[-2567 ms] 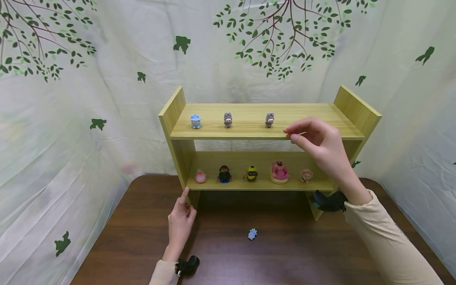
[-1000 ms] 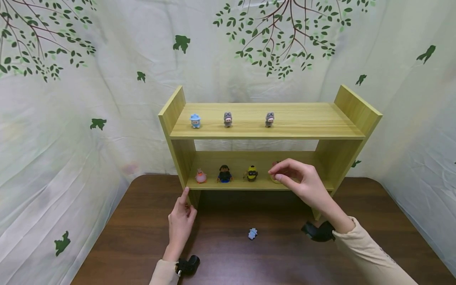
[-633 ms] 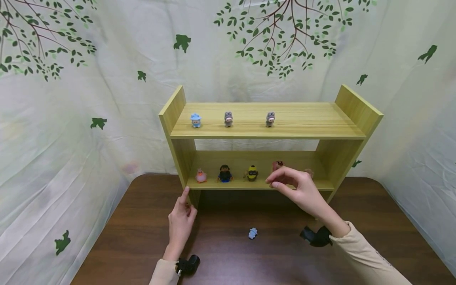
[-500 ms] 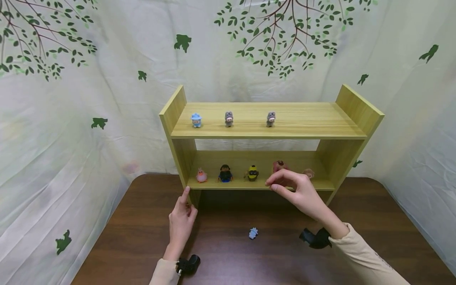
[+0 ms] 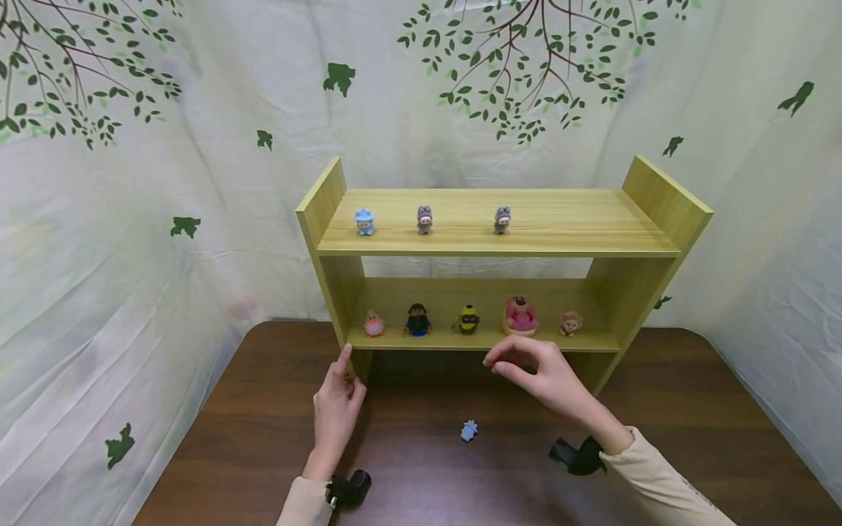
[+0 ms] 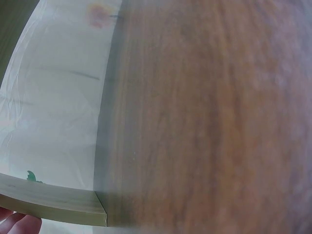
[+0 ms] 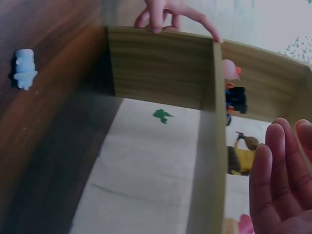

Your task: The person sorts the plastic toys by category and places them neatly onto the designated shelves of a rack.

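My left hand (image 5: 338,409) touches the left side panel of the wooden shelf (image 5: 487,256), its index finger extended to the lower board's front corner. My right hand (image 5: 536,372) hovers in front of the lower board, thumb and fingers loosely bent, with nothing between them. In the right wrist view its fingers (image 7: 278,170) are apart from the shelf. A small light-blue figurine (image 5: 468,431) lies on the table, below and left of the right hand. Along the lower board stand a pink bird-like figurine (image 5: 373,324), a dark-haired figurine (image 5: 417,321), a yellow-and-black figurine (image 5: 468,320), a pink bear (image 5: 521,316) and a beige figurine (image 5: 570,323).
The upper board holds a blue-hatted figurine (image 5: 364,222) and two grey eared figurines, one at centre left (image 5: 424,220) and one (image 5: 503,220) farther right. The shelf stands at the back of a dark wooden table (image 5: 217,431). A leaf-printed cloth (image 5: 250,197) hangs behind.
The right hand has come down from the upper board's right part, past the lower board, to just below its front edge, uncovering the pink bear and beige figurine. My left hand stays put.
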The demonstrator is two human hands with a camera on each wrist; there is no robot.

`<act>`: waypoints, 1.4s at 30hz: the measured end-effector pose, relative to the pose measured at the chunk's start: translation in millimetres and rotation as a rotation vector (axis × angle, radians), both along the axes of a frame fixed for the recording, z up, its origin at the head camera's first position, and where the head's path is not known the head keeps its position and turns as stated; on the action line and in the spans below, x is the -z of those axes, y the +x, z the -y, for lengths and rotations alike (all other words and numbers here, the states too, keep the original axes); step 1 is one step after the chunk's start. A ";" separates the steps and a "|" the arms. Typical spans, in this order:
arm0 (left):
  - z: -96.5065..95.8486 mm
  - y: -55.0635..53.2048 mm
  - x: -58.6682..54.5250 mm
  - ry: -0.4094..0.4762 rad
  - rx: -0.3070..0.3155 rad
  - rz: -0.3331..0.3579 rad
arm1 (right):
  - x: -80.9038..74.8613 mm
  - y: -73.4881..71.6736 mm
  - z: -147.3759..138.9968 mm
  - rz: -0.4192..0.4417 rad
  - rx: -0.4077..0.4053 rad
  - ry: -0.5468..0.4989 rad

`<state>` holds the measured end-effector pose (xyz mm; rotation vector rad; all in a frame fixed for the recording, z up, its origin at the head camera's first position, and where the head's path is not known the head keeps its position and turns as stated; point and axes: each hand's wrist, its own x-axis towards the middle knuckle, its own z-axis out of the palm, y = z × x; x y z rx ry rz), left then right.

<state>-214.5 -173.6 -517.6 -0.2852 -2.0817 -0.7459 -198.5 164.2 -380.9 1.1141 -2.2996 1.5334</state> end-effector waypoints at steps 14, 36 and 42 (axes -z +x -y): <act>-0.1 0.1 0.5 0.005 0.004 0.009 | 35.5 2.6 6.6 0.035 -0.015 0.059; 0.2 1.0 0.7 -0.004 0.004 0.001 | 88.9 -1.3 11.1 0.123 -0.117 0.111; 0.0 0.7 0.5 -0.005 0.004 -0.002 | 102.5 -4.4 12.1 0.203 -0.150 0.147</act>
